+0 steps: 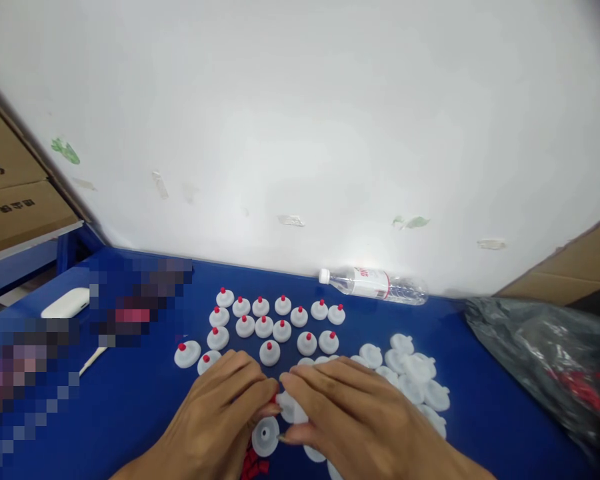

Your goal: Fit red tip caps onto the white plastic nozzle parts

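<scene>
My left hand (225, 407) and my right hand (345, 413) meet at the bottom middle over the blue table (145, 400). Both are closed in a pinch on one white plastic cap (286, 404); a bit of red shows at my left fingertips. Another white cap (265, 437) with a hole in its centre lies just below the fingers. Beyond my hands stand several white caps fitted with red tips (275, 323) in rows. To the right lies a heap of plain white caps (415, 377). Small red pieces (253, 467) lie under my left wrist.
A clear water bottle (375, 285) lies on its side against the white wall. A dark plastic bag (550, 360) holding red pieces sits at the right. A white case (65, 303) and a stick (93, 360) lie at the left. Cardboard boxes (10, 193) stand on both sides.
</scene>
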Demonstrator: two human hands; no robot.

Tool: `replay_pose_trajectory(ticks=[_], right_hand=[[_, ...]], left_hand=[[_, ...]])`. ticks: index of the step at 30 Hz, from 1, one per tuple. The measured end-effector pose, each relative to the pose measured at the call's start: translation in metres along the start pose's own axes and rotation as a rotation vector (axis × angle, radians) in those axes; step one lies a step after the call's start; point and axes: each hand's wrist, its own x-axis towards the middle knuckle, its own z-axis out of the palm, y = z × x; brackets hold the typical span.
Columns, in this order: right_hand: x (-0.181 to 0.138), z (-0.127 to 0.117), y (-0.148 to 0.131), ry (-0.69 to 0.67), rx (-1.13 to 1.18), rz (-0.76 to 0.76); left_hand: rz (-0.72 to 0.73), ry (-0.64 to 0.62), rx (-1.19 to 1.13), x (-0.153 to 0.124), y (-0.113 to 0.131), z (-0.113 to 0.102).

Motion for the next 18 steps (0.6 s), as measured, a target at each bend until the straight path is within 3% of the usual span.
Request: replay_pose_trajectory(ticks=[9,15,18], right_hand=[[-0.002,-0.001,-0.006,-0.050,-0.065,-0.013],[0.001,-0.003,-0.001,-0.049,-0.074,0.028],[-0.001,-0.016,0.016,-0.090,-0.060,0.157]], left_hand=[[0.031,-0.009,-0.035,-0.003,0.001,-0.001],[0.089,-0.026,0.091,0.002,-0.002,-0.010],[0.070,-0.005,0.107,0.004,-0.007,-0.015]])
